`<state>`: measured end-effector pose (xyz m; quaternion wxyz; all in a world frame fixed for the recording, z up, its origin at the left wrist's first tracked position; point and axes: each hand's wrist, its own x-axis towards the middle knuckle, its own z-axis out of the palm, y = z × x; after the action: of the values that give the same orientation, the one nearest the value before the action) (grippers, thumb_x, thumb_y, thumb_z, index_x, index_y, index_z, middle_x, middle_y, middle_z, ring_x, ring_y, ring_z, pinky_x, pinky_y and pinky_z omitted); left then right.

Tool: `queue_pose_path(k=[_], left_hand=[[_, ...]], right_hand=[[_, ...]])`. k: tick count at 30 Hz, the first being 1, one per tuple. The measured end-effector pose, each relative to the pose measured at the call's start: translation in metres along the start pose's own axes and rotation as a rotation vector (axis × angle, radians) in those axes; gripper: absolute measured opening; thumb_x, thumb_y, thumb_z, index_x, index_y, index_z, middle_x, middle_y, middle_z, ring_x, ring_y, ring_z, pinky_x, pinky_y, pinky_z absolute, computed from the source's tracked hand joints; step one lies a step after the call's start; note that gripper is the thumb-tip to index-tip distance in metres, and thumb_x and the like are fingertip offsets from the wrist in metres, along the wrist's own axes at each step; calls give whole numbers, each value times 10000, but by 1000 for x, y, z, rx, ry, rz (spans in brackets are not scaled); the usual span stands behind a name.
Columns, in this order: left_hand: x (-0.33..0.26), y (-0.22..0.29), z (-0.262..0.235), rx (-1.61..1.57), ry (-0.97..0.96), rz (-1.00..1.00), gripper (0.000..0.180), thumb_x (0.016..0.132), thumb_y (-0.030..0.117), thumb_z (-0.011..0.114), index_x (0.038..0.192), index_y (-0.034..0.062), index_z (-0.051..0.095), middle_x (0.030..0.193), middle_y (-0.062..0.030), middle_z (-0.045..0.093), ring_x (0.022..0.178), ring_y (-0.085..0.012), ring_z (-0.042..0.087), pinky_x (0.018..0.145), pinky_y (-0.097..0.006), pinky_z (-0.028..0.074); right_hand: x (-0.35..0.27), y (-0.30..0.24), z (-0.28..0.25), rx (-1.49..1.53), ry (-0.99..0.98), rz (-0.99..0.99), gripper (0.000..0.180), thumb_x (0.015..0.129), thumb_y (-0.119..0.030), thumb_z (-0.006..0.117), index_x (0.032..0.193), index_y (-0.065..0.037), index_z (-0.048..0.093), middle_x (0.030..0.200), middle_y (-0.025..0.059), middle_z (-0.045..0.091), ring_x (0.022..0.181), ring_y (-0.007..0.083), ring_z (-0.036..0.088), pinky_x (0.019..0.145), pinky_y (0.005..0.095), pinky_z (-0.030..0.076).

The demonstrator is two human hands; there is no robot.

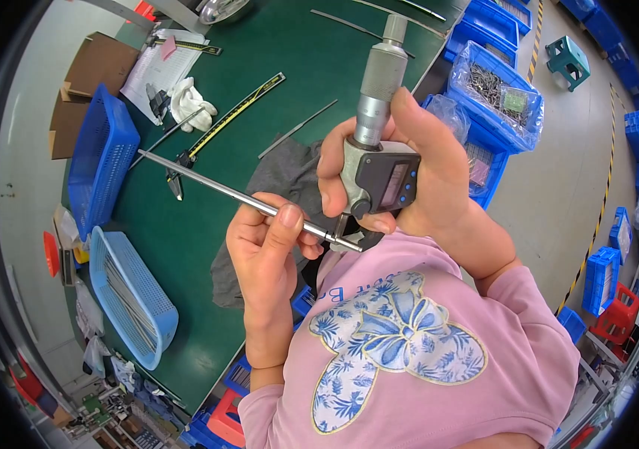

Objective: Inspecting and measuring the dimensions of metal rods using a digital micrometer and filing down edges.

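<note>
My left hand (pixel 263 263) pinches a slim, shiny metal rod (pixel 211 185) between thumb and fingers. The rod slants from the upper left down toward my body, its near end at the jaws of a digital micrometer (pixel 387 168). My right hand (pixel 439 176) is wrapped around that micrometer, with the thumb up beside its grey thimble. Whether the jaws touch the rod, I cannot tell. Under my hands a grey cloth (pixel 278 176) lies crumpled on the green table (pixel 196 299).
On the table are a digital caliper (pixel 233 116), white gloves (pixel 191 105), loose thin rods and a dark blue basket (pixel 102 161). A light blue basket (pixel 162 322) holds several rods. To the right stand blue bins, one bin (pixel 495 97) lined with plastic and full of small metal parts.
</note>
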<state>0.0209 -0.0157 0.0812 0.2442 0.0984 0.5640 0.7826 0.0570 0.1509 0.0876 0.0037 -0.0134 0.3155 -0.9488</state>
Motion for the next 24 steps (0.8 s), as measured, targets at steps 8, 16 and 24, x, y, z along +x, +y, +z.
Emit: queue_pose_path(k=[8,16,24], left_hand=[[-1,0,2,-9,19,18,145,808,119,570,808,-3,491,620,-73,531,481,-114,514,429,-213,430],[0,3,2,35,36,35,168,814,148,562,786,-1,488,597,-76,522,457,-119,498,425,-218,427],[-10,26,-37,-50,-179,-75,229,729,203,498,602,62,371,451,-60,384,351,-104,317,336,-216,287]], right_hand=[[1,-2,1,-30,-6,47,627,831,-520,335,837,69,550,663,242,562,373,169,458,321,206,367],[1,0,7,-27,-2,64,637,833,-542,337,803,54,559,640,140,591,357,120,437,330,204,339],[25,-5,-36,-511,246,-153,422,801,-348,511,931,52,540,770,173,606,411,102,458,371,185,340]])
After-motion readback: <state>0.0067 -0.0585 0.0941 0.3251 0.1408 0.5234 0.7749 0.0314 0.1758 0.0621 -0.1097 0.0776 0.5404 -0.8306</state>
